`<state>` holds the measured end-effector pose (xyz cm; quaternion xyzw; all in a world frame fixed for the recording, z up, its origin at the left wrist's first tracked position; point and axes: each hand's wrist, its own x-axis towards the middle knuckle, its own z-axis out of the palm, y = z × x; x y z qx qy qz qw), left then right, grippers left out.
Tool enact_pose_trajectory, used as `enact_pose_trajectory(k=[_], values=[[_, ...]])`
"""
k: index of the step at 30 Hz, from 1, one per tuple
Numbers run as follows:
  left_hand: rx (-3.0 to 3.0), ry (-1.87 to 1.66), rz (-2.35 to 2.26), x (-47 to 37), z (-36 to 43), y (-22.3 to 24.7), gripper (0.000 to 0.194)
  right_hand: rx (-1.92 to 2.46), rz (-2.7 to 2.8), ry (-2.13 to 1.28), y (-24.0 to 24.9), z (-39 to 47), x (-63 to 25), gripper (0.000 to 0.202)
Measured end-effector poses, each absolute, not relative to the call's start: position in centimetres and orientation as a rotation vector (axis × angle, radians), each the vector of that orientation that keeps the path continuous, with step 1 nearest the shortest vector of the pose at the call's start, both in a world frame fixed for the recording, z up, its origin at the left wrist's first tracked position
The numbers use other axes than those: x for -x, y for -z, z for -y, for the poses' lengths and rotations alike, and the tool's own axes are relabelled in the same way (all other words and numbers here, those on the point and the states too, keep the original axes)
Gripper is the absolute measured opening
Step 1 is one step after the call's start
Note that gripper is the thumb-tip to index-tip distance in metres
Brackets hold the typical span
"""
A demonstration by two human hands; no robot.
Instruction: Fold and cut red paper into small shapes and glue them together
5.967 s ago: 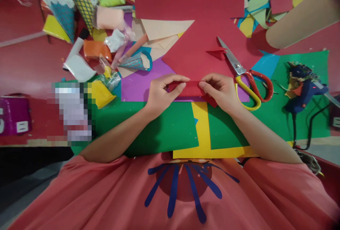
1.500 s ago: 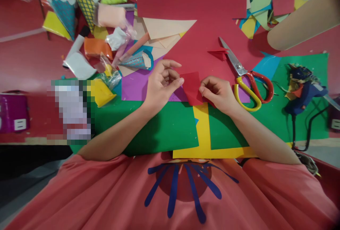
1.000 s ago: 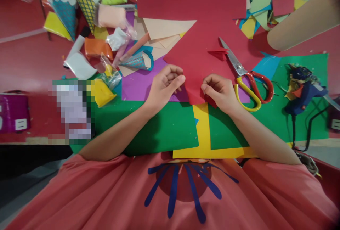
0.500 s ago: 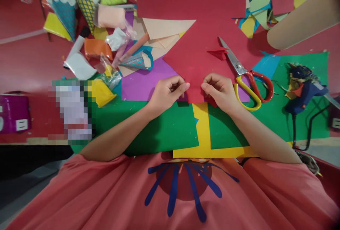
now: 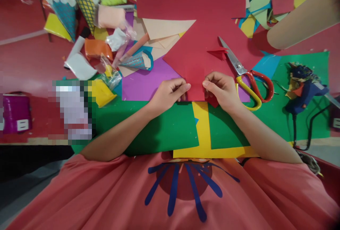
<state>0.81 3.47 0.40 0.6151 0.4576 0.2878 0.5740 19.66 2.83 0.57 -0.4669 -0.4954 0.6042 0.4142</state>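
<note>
A small red paper piece (image 5: pixel 196 87) is held between my two hands, above purple and red sheets. My left hand (image 5: pixel 172 91) pinches its left edge between thumb and fingers. At its right edge, my right hand (image 5: pixel 220 90) pinches it the same way. Just right of my right hand lie open scissors (image 5: pixel 240 68) with one yellow and one red handle. A small folded red paper scrap (image 5: pixel 220 52) sits by their blades. Larger red paper (image 5: pixel 191 45) spreads beyond my hands.
Clay packets (image 5: pixel 98 48), decorated cones (image 5: pixel 83 3) and a small blue cone (image 5: pixel 136 61) lie at left. A blue glue gun (image 5: pixel 305 95) rests on green sheet at right, below a cardboard tube (image 5: pixel 302 21). A pixelated object (image 5: pixel 73 111) lies at lower left.
My hands have shifted slightly, the right one a little to the right. The red piece between them now looks flatter, with its lower edge a bit higher.
</note>
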Motion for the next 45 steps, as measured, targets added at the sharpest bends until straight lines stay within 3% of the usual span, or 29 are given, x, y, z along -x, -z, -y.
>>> enact_pose_trajectory(k=[45], values=[[-1.465, -0.678, -1.071, -0.83, -3.22, -0.38, 0.036, 1.192, 1.190, -1.458, -0.46, -2.89, -19.76, 0.033]])
